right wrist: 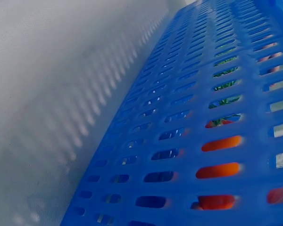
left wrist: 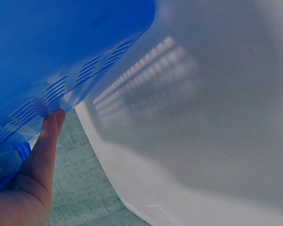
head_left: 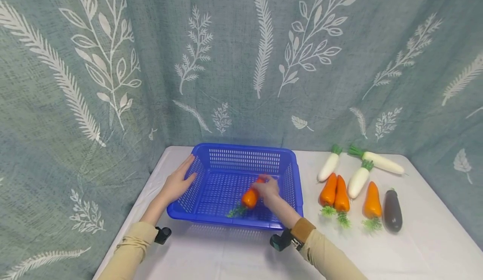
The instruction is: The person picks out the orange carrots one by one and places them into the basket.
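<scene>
A blue plastic basket (head_left: 241, 146) with slotted walls stands on the table. My left hand (head_left: 179, 182) straddles its left rim, thumb over the inside; in the left wrist view its fingers (left wrist: 49, 136) lie fairly straight along the outer wall. Inside the basket, my right hand (head_left: 268, 187) grips an orange carrot (head_left: 250, 198) near its narrow end. The carrot's green leaves (head_left: 237, 211) point toward the front left. Through the slots in the right wrist view, parts of the carrot (right wrist: 219, 170) show; the basket wall hides most of the right hand there.
Right of the basket lie several vegetables: carrots (head_left: 372, 200), white radishes (head_left: 360, 182) and a dark eggplant (head_left: 393, 211). The white table (head_left: 226, 255) is enclosed at the back and sides by a green-grey leaf-patterned curtain (head_left: 234, 62).
</scene>
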`<move>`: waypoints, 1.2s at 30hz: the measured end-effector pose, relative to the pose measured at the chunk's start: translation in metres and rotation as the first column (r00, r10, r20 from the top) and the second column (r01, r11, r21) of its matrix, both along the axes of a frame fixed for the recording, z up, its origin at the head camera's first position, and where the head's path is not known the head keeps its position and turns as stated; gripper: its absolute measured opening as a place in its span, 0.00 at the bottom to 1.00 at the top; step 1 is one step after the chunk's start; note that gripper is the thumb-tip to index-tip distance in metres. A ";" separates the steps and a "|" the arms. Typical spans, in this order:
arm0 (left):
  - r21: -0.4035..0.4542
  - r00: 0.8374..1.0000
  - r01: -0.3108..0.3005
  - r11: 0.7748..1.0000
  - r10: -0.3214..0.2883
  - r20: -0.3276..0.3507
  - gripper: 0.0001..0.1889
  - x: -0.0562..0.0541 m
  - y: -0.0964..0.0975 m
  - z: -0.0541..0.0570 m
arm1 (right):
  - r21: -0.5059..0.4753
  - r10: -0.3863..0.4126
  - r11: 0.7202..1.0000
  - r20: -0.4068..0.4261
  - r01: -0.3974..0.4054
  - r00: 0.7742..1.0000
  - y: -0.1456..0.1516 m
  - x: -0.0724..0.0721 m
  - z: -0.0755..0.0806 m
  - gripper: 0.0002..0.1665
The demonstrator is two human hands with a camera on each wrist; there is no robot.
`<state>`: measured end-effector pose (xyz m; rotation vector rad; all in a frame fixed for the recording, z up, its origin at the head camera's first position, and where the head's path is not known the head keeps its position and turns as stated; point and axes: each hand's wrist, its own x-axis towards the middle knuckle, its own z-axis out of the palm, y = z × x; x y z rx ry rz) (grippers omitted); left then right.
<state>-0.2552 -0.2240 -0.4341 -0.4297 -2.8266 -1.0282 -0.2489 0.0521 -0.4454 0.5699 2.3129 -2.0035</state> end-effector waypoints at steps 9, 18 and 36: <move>-0.001 1.000 0.001 1.000 -0.001 -0.004 0.30 0.000 0.000 -0.001 | 0.165 0.070 0.983 0.062 -0.080 0.996 -0.002 0.001 -0.003 0.33; -0.005 1.000 0.001 1.000 -0.001 0.011 0.30 0.001 0.001 0.002 | 0.220 0.212 0.952 0.029 -0.213 0.977 0.007 -0.054 -0.101 0.36; -0.001 1.000 0.010 1.000 -0.010 0.007 0.30 0.002 0.001 0.003 | -0.060 0.230 0.973 0.167 -0.223 0.959 -0.002 -0.018 -0.037 0.25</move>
